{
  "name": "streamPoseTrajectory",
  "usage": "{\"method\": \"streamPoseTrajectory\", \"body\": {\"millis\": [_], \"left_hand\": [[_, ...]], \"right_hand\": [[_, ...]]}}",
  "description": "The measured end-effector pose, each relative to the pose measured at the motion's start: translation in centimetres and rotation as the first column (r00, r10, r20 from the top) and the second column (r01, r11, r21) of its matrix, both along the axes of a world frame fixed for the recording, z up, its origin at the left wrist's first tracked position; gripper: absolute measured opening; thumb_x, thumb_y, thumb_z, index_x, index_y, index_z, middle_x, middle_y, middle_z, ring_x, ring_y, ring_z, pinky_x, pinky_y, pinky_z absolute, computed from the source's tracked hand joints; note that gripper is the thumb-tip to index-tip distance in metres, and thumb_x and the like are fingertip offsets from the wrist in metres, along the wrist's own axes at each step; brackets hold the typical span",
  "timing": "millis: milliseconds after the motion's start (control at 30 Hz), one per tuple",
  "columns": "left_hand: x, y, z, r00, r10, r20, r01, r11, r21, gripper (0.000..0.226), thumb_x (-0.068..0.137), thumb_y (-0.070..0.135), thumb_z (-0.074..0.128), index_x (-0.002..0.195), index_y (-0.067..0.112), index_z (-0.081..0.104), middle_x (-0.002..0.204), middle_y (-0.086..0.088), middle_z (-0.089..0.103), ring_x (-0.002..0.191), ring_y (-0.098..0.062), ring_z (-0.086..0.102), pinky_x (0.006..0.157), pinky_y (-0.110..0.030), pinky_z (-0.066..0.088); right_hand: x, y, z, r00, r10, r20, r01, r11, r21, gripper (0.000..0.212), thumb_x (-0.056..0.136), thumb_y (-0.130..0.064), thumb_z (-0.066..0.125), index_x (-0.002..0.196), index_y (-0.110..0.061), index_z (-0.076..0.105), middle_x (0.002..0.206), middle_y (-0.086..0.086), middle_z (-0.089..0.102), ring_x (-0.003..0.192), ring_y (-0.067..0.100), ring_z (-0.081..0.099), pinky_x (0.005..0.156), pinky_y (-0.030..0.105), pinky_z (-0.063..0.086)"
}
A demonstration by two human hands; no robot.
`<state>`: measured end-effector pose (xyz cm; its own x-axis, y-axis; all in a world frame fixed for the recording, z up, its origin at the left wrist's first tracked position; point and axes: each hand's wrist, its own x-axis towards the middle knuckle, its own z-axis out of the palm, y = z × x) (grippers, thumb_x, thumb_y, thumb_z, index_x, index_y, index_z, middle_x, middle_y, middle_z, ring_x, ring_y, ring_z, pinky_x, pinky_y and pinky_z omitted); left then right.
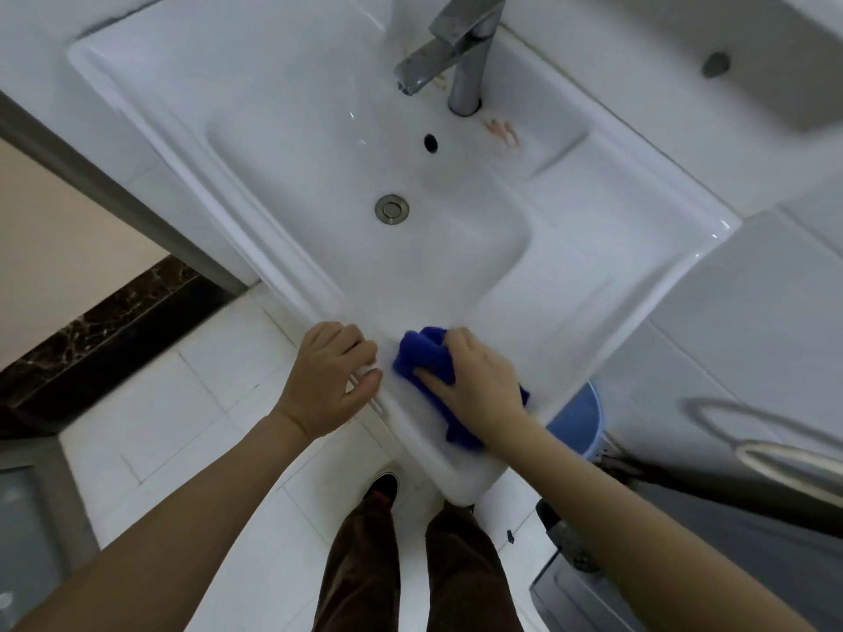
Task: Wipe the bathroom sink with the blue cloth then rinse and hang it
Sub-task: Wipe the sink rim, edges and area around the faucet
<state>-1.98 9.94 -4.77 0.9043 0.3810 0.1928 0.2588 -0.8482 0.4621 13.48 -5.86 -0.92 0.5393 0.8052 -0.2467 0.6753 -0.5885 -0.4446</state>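
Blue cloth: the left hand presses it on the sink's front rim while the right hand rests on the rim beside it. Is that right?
Not quite: the hands are swapped. The head view shows the right hand pressing the blue cloth on the sink's front rim, while the left hand rests on the rim beside it.

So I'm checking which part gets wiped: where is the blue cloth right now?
In the head view, the blue cloth lies on the sink's near front rim, pressed under the right hand, with the left hand resting on the rim edge beside it.
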Motion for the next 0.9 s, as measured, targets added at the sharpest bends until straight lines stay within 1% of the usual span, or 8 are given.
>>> {"method": "streamPoseTrajectory", "body": {"millis": [33, 100, 167, 233, 300, 567, 700, 900], "left_hand": [[-0.1, 0.1, 0.0, 1.0, -0.011, -0.003, 0.011, 1.0, -0.001, 0.016, 0.087, 0.029, 0.051, 0.079, 0.015, 0.052, 0.077, 0.0, 0.049, 0.077, -0.019, 0.041, 0.083, -0.033, 0.037], [-0.1, 0.1, 0.1, 1.0, -0.014, 0.01, 0.014, 1.0, -0.001, 0.016, 0.086, 0.028, 0.051, 0.078, 0.014, 0.053, 0.076, 0.0, 0.049, 0.077, -0.02, 0.042, 0.083, -0.031, 0.034], [0.1, 0.1, 0.1, 1.0, -0.004, 0.018, 0.004, 1.0, 0.005, 0.017, 0.084, 0.028, 0.051, 0.077, 0.013, 0.053, 0.076, 0.0, 0.049, 0.076, -0.021, 0.043, 0.083, -0.03, 0.032], [0.2, 0.0, -0.1, 1.0, -0.003, 0.015, 0.002, 1.0, 0.019, 0.017, 0.083, 0.029, 0.051, 0.077, 0.013, 0.054, 0.076, 0.0, 0.049, 0.076, -0.021, 0.043, 0.083, -0.029, 0.03], [0.4, 0.0, -0.1, 1.0, 0.004, 0.001, -0.004, 1.0, 0.017, 0.017, 0.082, 0.029, 0.05, 0.076, 0.013, 0.053, 0.076, 0.0, 0.047, 0.075, -0.021, 0.042, 0.082, -0.029, 0.028], [-0.3, 0.0, 1.8, 0.994, -0.035, -0.106, 0.034, 0.999, -0.008, 0.018, 0.088, 0.027, 0.048, 0.076, 0.014, 0.05, 0.077, 0.002, 0.045, 0.076, -0.019, 0.038, 0.081, -0.029, 0.03], [-0.9, 0.0, 3.7, 0.978, -0.097, -0.183, 0.095, 0.995, -0.021, 0.02, 0.095, 0.026, 0.047, 0.083, 0.014, 0.057, 0.082, 0.001, 0.053, 0.078, -0.019, 0.045, 0.086, -0.03, 0.04], [-1.5, -1.1, 5.7, 0.936, -0.065, -0.346, 0.042, 0.996, -0.075, 0.047, 0.095, 0.038, 0.031, 0.108, 0.008, 0.065, 0.106, -0.004, 0.062, 0.097, -0.022, 0.056, 0.103, -0.037, 0.043]], "right_hand": [[0.2, -0.2, -0.2, 0.997, 0.073, 0.017, -0.073, 0.997, 0.014, 0.041, 0.09, -0.053, 0.057, 0.102, -0.014, 0.051, 0.1, 0.002, 0.06, 0.082, 0.024, 0.058, 0.066, 0.033, 0.04], [4.6, 0.0, -0.8, 0.994, -0.004, 0.111, 0.0, 0.999, 0.039, 0.042, 0.091, -0.052, 0.057, 0.1, -0.011, 0.052, 0.101, 0.006, 0.061, 0.084, 0.029, 0.059, 0.065, 0.034, 0.038], [11.2, 0.3, -1.2, 0.943, -0.238, 0.232, 0.231, 0.971, 0.061, 0.048, 0.092, -0.048, 0.057, 0.113, -0.005, 0.053, 0.111, 0.015, 0.061, 0.09, 0.037, 0.061, 0.068, 0.039, 0.041], [16.9, 0.0, -0.5, 0.829, -0.493, 0.264, 0.493, 0.867, 0.069, 0.054, 0.093, -0.048, 0.055, 0.122, -0.003, 0.049, 0.12, 0.018, 0.058, 0.094, 0.04, 0.061, 0.07, 0.04, 0.041], [17.9, 0.6, -0.3, 0.777, -0.579, 0.247, 0.584, 0.809, 0.059, 0.054, 0.093, -0.047, 0.054, 0.122, -0.002, 0.048, 0.121, 0.018, 0.057, 0.096, 0.04, 0.061, 0.071, 0.039, 0.041], [0.3, 0.8, -0.4, 0.966, -0.259, 0.014, 0.259, 0.966, -0.008, 0.046, 0.092, -0.056, 0.051, 0.11, -0.013, 0.049, 0.103, 0.002, 0.062, 0.083, 0.023, 0.06, 0.065, 0.03, 0.037], [-1.2, -0.2, 1.2, 0.972, -0.233, -0.021, 0.229, 0.966, -0.117, 0.043, 0.091, -0.053, 0.053, 0.107, -0.013, 0.051, 0.102, 0.001, 0.061, 0.083, 0.021, 0.059, 0.065, 0.029, 0.04], [-1.1, -1.4, 4.1, 0.978, -0.185, -0.101, 0.141, 0.93, -0.339, 0.023, 0.085, -0.036, 0.056, 0.085, -0.014, 0.052, 0.076, 0.001, 0.058, 0.067, 0.021, 0.056, 0.056, 0.028, 0.042]]}}
